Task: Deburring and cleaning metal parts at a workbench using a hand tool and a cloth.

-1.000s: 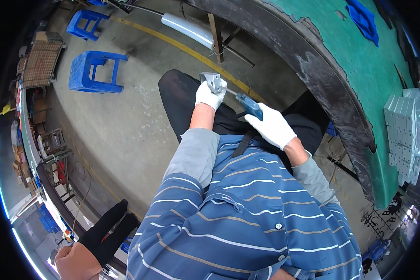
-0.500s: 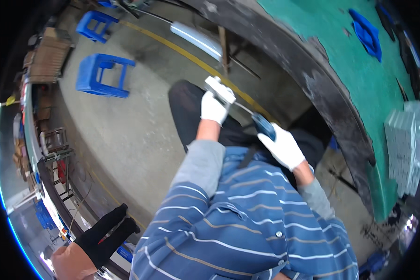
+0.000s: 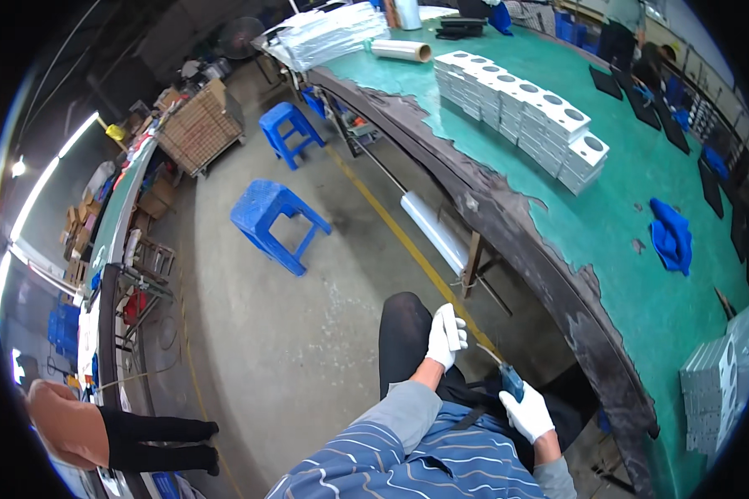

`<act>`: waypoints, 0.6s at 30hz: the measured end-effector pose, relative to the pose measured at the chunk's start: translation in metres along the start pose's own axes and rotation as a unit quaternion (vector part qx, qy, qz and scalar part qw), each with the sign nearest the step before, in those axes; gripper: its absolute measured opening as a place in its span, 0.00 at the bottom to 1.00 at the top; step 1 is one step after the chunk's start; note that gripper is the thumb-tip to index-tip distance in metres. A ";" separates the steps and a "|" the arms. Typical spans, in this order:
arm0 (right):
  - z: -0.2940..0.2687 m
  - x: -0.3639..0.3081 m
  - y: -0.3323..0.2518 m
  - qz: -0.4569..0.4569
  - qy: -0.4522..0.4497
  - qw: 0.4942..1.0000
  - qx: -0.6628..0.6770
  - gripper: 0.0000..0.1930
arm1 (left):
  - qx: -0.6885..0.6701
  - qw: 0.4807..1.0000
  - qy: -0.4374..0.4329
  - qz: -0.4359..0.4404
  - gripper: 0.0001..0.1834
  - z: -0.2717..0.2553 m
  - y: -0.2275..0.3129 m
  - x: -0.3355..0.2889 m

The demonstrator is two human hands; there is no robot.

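Observation:
My left hand (image 3: 438,348), in a white glove, is closed around a small pale block (image 3: 451,326) above my knee. In shape and colour the block resembles the stacked metal parts on the bench, but it shows mostly edge-on. My right hand (image 3: 530,418), also gloved, grips a hand tool with a blue handle (image 3: 512,381) and a thin metal shaft. The shaft points up and left toward the block, and its tip stands apart from it. Exactly what kind of tool it is, I cannot make out.
Along the right runs a green-topped bench (image 3: 591,216) with a ragged dark edge. It bears rows of silver metal parts (image 3: 516,104), another stack (image 3: 711,391), a blue cloth (image 3: 671,237) and a film roll (image 3: 401,51). Blue stools (image 3: 276,218) stand ahead; a person (image 3: 71,424) stands left.
My view has tilted up and swung, bringing more bench and stacked parts into sight. The block has turned edge-on, and the tool's shaft, which reached it before, is now away from it.

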State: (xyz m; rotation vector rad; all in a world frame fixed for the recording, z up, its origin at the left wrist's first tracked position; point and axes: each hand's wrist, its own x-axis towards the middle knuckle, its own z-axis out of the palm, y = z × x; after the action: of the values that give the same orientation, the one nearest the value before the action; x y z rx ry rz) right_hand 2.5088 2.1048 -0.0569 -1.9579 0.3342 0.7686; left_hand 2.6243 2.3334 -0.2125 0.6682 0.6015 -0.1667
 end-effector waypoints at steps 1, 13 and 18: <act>0.001 0.001 0.001 -0.008 -0.003 1.000 -0.004 0.19 | -0.003 1.000 0.000 0.009 0.18 0.001 0.003 -0.001; 0.011 0.010 0.018 0.009 -0.008 1.000 -0.019 0.18 | -0.172 0.975 -0.096 -0.102 0.09 0.001 0.002 0.002; 0.008 0.004 -0.010 -0.134 -0.014 0.989 -0.062 0.20 | -0.111 0.950 -0.288 -0.050 0.07 -0.025 0.007 0.033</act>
State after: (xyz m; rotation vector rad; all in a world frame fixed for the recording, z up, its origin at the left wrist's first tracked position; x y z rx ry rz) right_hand 2.5136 2.1172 -0.0550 -2.0534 0.0034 0.6539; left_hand 2.6417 2.3553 -0.2429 0.3413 0.0865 -0.3685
